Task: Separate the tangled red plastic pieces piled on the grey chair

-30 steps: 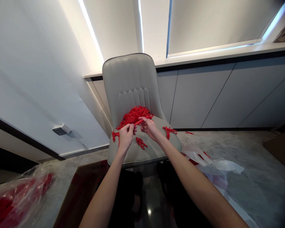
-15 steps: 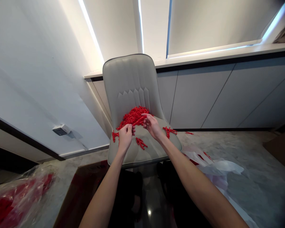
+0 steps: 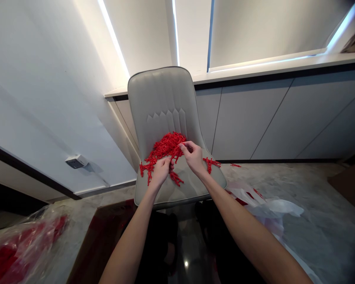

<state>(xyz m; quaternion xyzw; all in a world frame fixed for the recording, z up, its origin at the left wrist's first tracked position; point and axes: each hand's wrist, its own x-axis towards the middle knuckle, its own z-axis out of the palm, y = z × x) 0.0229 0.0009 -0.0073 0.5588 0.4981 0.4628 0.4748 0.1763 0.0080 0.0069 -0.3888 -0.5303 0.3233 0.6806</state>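
A heap of red knotted pieces point(image 3: 165, 145) lies at the back of the grey chair seat point(image 3: 192, 188). In front of the heap, my left hand point(image 3: 162, 170) and my right hand point(image 3: 193, 156) pinch a red knotted piece point(image 3: 176, 154) between them, the right hand at its upper end and the left at its lower end. One small red bunch point(image 3: 176, 179) lies on the seat just below the hands. Another bunch point(image 3: 210, 164) rests at the seat's right edge, and more red pieces point(image 3: 148, 169) lie at its left side.
Clear plastic bags with red contents point(image 3: 26, 240) are on the floor at the left. A white plastic bag point(image 3: 272, 209) lies right of the chair, near a small red piece point(image 3: 235, 165). Grey cabinets point(image 3: 248, 118) stand behind.
My left hand has moved slightly right and down, and my right hand has turned with its fingers more bent. The red piece between them now hangs spread out instead of stretched in a line.
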